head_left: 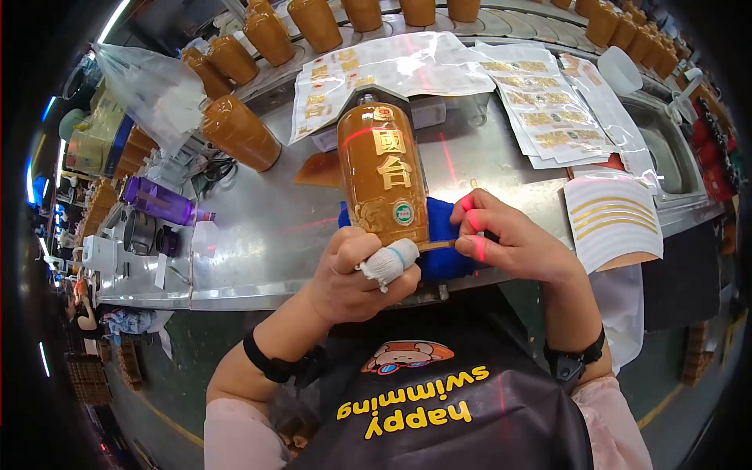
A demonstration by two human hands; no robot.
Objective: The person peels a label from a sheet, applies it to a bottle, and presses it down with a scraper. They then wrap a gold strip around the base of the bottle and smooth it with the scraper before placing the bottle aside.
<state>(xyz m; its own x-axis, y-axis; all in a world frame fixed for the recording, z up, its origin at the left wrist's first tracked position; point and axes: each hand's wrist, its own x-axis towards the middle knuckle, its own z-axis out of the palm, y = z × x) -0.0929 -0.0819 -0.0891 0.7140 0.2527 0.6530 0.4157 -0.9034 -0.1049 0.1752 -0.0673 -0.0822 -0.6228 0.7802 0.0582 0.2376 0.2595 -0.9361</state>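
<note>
A brown glazed bottle (380,172) with raised gold characters and a small green round emblem lies tilted on the bench, its neck against a dark angled rest (392,100). A blue cloth (445,262) lies beneath its lower end. My left hand (364,274) is closed at the bottle's base, a white finger cover (388,262) with a teal band on one digit pressing there. From the base, a narrow gold strip (440,245) stretches right to my right hand (509,243), which pinches its end. Red laser light falls across the right fingers.
Another brown bottle (240,133) stands left. Printed gold decal sheets (544,102) lie behind; a sheet of curved gold strips (613,219) is at right. A purple bottle (159,200), a sink (666,141) and a conveyor (517,25) with several bottles surround the bench.
</note>
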